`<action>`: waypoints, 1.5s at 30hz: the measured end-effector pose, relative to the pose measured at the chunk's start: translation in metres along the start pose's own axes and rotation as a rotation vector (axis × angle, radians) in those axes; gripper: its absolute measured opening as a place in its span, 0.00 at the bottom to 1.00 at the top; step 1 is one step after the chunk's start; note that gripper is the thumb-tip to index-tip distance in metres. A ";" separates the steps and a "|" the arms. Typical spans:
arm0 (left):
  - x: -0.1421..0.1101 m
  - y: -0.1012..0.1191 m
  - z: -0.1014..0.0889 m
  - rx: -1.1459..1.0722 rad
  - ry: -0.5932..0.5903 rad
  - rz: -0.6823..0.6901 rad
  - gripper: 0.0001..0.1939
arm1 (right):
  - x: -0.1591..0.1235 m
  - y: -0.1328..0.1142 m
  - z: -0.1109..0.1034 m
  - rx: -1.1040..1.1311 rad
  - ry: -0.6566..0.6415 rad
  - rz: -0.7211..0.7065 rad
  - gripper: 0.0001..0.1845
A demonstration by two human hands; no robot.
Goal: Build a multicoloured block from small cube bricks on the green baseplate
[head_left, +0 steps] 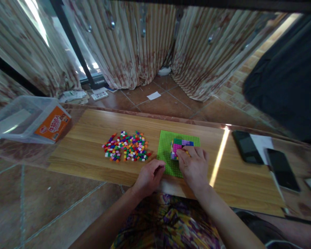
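Observation:
A green studded baseplate (175,168) lies on the wooden board, and a low block of multicoloured building bricks (178,146) stands on it. My right hand (194,166) bends over the block's near right side, fingertips pinched together against its bricks. A bit of yellow brick (187,153) shows by those fingers, which partly hide the block. My left hand (149,177) rests at the baseplate's near left corner with its fingers curled in; whatever they may hold is hidden. Left of the baseplate, many small loose bricks (128,147) in mixed colours are spread out.
The wooden board (83,155) lies across a low ledge. A clear plastic box (28,117) with an orange label stands at the left. Two dark phones (247,147) and white paper (261,145) lie at the right. Striped curtains (124,45) hang behind; dark cloth (287,79) is at upper right.

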State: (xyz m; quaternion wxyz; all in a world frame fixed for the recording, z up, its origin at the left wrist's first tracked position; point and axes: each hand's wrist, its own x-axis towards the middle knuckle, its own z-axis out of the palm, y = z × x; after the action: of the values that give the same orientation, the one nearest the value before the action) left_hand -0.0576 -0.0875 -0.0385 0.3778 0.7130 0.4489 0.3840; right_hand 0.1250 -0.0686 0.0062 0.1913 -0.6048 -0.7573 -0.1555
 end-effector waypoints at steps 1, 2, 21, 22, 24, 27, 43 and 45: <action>0.000 0.000 0.000 -0.007 0.002 -0.002 0.07 | 0.001 0.000 -0.001 -0.008 -0.007 -0.011 0.08; 0.000 0.000 0.000 -0.015 0.005 -0.007 0.07 | 0.001 0.001 -0.001 -0.010 -0.008 -0.016 0.08; -0.001 0.024 0.002 -0.612 0.114 -0.303 0.12 | -0.041 -0.035 -0.014 0.742 -0.034 0.277 0.09; -0.001 0.025 0.002 -0.580 0.116 -0.296 0.11 | -0.040 -0.036 -0.014 0.742 -0.034 0.269 0.09; -0.003 0.025 0.000 -0.498 0.121 -0.269 0.11 | -0.040 -0.038 -0.011 0.739 -0.033 0.257 0.08; -0.008 0.024 -0.007 -0.338 0.125 -0.197 0.10 | -0.042 -0.043 -0.005 0.734 -0.040 0.221 0.08; -0.051 -0.029 -0.092 0.458 0.403 -0.177 0.08 | 0.003 -0.089 0.037 0.525 -0.152 -0.023 0.12; -0.048 -0.032 -0.092 0.473 0.420 -0.197 0.08 | 0.010 -0.087 0.040 0.484 -0.172 -0.018 0.12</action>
State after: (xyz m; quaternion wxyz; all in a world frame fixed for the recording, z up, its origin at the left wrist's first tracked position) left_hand -0.1651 -0.1042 -0.0381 0.1362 0.6395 0.6604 0.3693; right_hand 0.0337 -0.0607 -0.0251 0.2640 -0.5458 -0.7912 0.0805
